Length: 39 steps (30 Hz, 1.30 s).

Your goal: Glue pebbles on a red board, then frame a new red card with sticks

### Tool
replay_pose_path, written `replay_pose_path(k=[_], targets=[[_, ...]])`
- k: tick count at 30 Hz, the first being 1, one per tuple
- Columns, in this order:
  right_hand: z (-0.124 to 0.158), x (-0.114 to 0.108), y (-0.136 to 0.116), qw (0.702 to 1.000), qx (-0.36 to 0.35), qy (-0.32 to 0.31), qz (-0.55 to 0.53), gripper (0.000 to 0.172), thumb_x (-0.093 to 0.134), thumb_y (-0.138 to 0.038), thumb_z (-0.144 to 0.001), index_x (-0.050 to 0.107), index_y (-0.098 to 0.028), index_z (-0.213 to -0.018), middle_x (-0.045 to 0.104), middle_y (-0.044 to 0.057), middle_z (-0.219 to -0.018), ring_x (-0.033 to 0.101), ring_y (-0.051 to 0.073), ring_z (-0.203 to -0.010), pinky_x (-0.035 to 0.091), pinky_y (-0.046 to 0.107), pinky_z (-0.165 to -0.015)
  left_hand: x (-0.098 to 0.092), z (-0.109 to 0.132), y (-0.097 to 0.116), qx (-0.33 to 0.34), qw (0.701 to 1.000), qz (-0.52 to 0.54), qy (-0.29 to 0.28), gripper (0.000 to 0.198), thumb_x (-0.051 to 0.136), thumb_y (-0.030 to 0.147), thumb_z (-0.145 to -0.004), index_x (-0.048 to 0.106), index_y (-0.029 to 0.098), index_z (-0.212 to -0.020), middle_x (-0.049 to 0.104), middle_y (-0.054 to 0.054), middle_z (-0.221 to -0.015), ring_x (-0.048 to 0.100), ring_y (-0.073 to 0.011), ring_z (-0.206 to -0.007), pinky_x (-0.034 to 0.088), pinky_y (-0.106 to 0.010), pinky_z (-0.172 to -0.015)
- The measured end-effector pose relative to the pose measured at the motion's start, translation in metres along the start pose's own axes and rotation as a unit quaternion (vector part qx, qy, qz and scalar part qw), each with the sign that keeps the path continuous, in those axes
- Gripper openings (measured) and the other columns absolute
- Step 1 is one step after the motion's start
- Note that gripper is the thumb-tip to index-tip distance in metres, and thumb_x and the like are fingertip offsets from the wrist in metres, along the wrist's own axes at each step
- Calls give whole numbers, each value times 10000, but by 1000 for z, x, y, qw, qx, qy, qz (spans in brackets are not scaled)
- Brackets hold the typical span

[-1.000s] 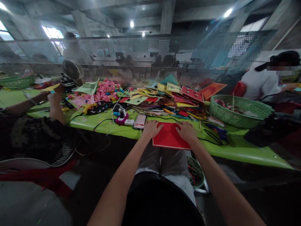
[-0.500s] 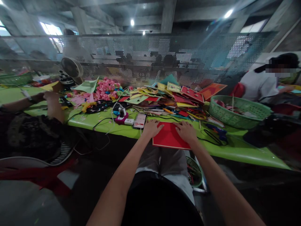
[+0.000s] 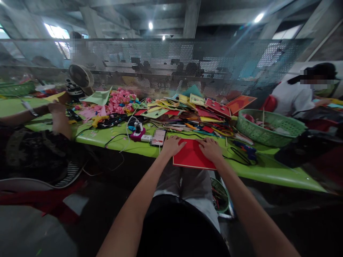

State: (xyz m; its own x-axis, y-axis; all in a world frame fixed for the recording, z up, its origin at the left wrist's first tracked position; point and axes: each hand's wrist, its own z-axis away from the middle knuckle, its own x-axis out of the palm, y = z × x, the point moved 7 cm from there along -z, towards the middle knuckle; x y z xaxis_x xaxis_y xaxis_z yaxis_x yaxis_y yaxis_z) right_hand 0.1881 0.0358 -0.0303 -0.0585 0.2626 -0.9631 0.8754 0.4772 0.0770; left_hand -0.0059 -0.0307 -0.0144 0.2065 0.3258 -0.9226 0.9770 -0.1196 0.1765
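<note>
A flat red card [image 3: 191, 154] with a pale border lies at the table's front edge, its near side jutting over my lap. My left hand [image 3: 171, 145] rests on its left side, fingers stretched out flat. On its right side lies my right hand [image 3: 211, 149], fingers also extended and pointing inward. Both hands press down on the card rather than grip it. Just left of my left hand is a phone [image 3: 158, 137], partly blurred out. To the right of my right hand sits a blue glue gun [image 3: 245, 149] with a black cord.
A heap of coloured cards [image 3: 184, 105] and pens stands behind my hands. A green basket [image 3: 270, 134] is at the right, a purple power strip [image 3: 138, 135] at the left. Pink paper pieces [image 3: 122, 100] and a fan [image 3: 80, 76] are farther left. Co-workers sit on both sides.
My hands and the red card hold the same pose. The whole view has shifted slightly, so things sit a little farther left in the picture.
</note>
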Motion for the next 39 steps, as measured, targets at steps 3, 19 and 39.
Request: replay_pose_path(k=[3,19,39], targets=[[0,0,0,1000,0,-1,2,461,397,-381,-1060,580,-376,-1483,645,88,-1288,555,274,-1200,416,403,-987,0,-1,0,-1,1000,-1,-6,369,641,399,-1004,628,193,-1311,628,-112,-1353,644,-260,-1174,555,-497,-1000],[-7,-13,-13,999,0,-25,34,445,445,-348,-1033,630,-319,-1436,685,119,-1266,625,285,-1136,432,408,-975,4,-7,4,-19,999,-2,-28,397,638,417,-1003,619,205,-1338,600,-118,-1407,606,-283,-1248,507,-540,-1061],[1,-11,-25,996,10,-22,84,531,373,-289,-1050,489,-430,-1548,643,147,-1186,623,315,-1081,448,426,-900,9,-11,12,-36,998,-26,-45,532,416,642,-1028,672,320,-1365,630,-118,-1422,535,-364,-1338,338,-612,-1160]])
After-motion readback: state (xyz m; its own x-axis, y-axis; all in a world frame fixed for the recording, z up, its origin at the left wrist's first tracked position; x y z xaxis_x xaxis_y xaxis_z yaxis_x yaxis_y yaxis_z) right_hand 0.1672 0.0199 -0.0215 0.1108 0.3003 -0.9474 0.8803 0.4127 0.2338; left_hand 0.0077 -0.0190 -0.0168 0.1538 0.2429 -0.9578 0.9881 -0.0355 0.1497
